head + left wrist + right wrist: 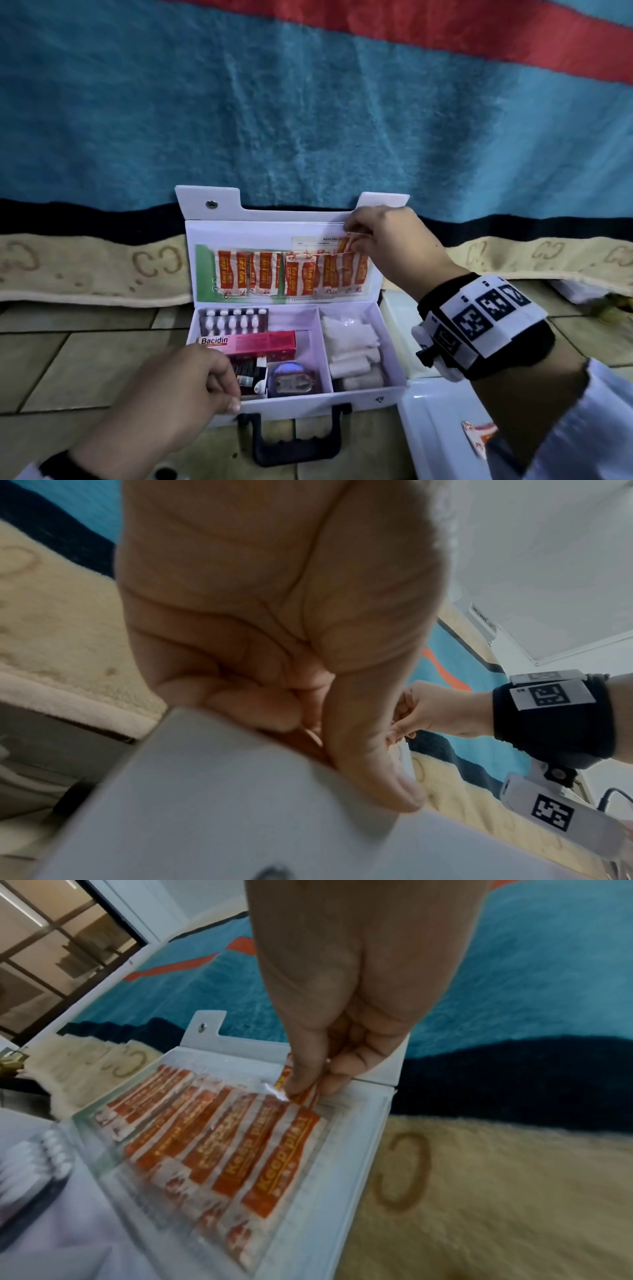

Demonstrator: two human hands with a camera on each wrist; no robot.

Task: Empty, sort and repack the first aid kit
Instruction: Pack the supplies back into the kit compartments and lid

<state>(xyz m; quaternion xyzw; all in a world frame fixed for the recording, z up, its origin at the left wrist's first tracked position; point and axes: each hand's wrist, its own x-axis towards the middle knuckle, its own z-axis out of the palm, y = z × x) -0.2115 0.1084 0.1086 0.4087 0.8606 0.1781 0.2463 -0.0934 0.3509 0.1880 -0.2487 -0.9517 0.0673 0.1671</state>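
Observation:
The white first aid kit [390, 389] lies open on the floor, its lid [239, 233] leaning back against the rug. A clear pocket in the lid holds several orange plaster strips [301, 274] [240, 1150]. My right hand [356, 236] [308, 1088] pinches one plaster strip [343, 245] [310, 1096] at the pocket's top right corner. My left hand [226, 390] [342, 750] grips the kit's front wall, thumb on the outside. Inside lie a pill blister [233, 320], a pink Bacidin box [257, 342], a round blue item [293, 378] and white bandage rolls [352, 349].
A white tray [435, 428] sits right of the kit with one orange plaster [479, 435] in it. The kit's black handle [296, 435] points toward me. A blue, red and cream rug [308, 102] lies behind, tiled floor [85, 353] in front.

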